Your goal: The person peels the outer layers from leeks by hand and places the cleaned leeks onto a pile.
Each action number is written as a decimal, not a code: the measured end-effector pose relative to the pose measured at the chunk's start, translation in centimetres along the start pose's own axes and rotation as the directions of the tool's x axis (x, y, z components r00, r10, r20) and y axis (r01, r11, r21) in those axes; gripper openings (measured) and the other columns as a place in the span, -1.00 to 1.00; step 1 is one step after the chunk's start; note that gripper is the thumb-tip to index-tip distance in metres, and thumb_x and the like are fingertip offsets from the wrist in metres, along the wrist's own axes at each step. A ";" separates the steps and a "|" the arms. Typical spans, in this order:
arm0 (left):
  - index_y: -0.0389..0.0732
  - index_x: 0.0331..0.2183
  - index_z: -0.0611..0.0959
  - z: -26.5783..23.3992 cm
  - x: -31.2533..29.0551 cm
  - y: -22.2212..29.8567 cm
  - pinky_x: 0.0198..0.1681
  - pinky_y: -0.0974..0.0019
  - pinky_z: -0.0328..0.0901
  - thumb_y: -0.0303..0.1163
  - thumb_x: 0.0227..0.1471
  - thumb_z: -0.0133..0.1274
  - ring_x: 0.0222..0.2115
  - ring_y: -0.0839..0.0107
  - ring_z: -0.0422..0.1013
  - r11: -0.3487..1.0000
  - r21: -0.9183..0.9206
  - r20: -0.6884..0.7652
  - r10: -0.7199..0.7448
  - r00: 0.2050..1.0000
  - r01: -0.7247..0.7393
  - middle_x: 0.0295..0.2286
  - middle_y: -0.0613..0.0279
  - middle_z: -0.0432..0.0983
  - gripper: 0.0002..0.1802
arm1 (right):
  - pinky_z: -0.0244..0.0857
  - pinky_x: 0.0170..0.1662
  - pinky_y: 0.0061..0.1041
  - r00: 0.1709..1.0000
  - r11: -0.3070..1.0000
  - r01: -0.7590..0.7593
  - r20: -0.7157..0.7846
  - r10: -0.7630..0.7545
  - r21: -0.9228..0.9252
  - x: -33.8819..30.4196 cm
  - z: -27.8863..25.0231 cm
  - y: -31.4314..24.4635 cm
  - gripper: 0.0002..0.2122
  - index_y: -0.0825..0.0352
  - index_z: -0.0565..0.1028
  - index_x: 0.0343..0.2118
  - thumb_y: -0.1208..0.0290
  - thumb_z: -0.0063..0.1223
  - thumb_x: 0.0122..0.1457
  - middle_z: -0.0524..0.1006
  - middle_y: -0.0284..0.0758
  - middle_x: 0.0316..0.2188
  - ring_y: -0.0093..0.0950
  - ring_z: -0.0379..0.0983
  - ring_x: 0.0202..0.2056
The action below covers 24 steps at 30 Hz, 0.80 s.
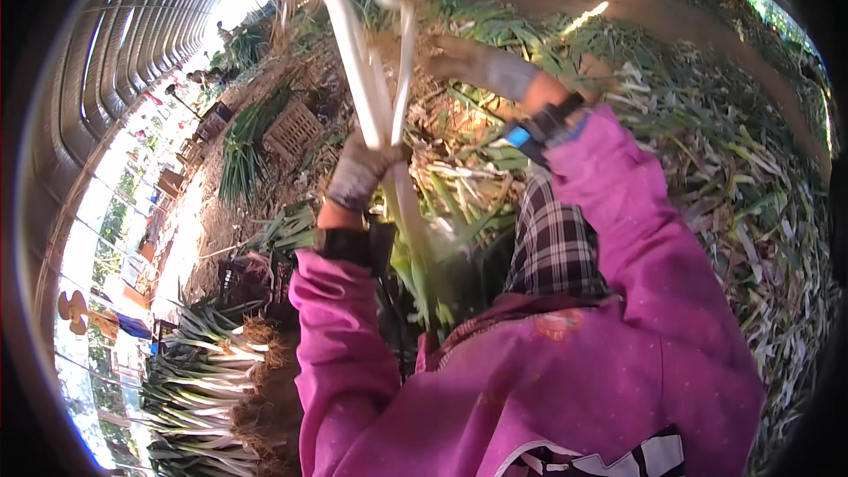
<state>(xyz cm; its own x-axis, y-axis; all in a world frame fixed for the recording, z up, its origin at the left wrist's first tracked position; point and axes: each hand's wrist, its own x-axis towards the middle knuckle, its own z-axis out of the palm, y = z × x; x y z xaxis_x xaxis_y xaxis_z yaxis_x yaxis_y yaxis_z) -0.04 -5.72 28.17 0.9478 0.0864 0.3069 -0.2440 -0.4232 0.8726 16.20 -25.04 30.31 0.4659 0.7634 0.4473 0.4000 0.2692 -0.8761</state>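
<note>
My left hand [358, 172], in a dirty grey work glove, is closed round a few long green onions [355, 62]. Their thick white stalks point up and away from me, with blurred brownish root ends at the top. Below the fist, the green leaves [413, 261] hang down toward my lap. To the right of the stalks is my right hand [481, 66], also gloved and smeared by motion. Its fingers point left toward the root ends; whether they touch them or hold anything cannot be made out.
Root-on green onions [208, 380] lie stacked at the lower left. A plastic crate [293, 128] stands beside a green bundle [246, 146] at the left. Stripped leaves [707, 159] cover the ground to the right. A ribbed tunnel wall [106, 44] curves along the left.
</note>
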 end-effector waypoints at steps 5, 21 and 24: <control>-0.32 -0.46 0.53 -1.0 3.2 4.6 -0.46 0.39 0.31 -0.35 -0.29 0.19 -0.57 0.42 0.38 0.985 -0.079 -0.046 0.150 0.988 -0.153 -0.60 0.21 0.46 -0.70 | 0.17 -0.06 -0.51 0.964 0.914 0.166 -0.133 -0.230 -0.371 7.1 6.4 -8.3 -0.44 0.08 0.43 -0.17 -0.14 0.14 -0.25 0.45 -0.24 -0.21 -0.42 0.37 -0.18; -0.20 0.00 0.23 -4.7 -3.2 17.6 -0.11 0.26 0.24 -0.29 -0.21 0.14 -0.15 0.30 0.28 -0.332 0.940 0.333 0.851 0.406 -0.076 -0.21 -0.04 0.33 -0.29 | 0.24 -0.11 -0.45 0.802 0.331 0.123 -0.103 -0.588 -0.936 11.9 7.9 -9.0 -0.50 0.27 0.34 -0.14 0.10 0.11 -0.12 0.43 -0.23 -0.25 -0.36 0.38 -0.21; -0.15 -0.13 0.37 -8.0 -2.1 14.9 -0.33 0.20 0.26 -0.41 -0.21 0.01 -0.41 0.29 0.33 -0.536 0.830 0.511 0.624 0.592 -0.152 -0.40 0.09 0.40 -0.52 | 0.25 -0.12 -0.45 0.854 0.412 0.376 0.137 -0.501 -0.830 9.6 15.2 -5.0 -0.52 0.31 0.33 -0.13 0.13 0.09 -0.09 0.43 -0.23 -0.25 -0.37 0.38 -0.21</control>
<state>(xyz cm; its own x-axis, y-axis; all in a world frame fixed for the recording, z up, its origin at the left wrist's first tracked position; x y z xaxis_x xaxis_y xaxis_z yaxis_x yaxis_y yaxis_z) -7.29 -5.00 43.51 0.5135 -0.6735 0.5317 0.1572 -0.5354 -0.8299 6.74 -10.12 36.27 0.0891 0.5977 0.7967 0.9950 -0.0895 -0.0441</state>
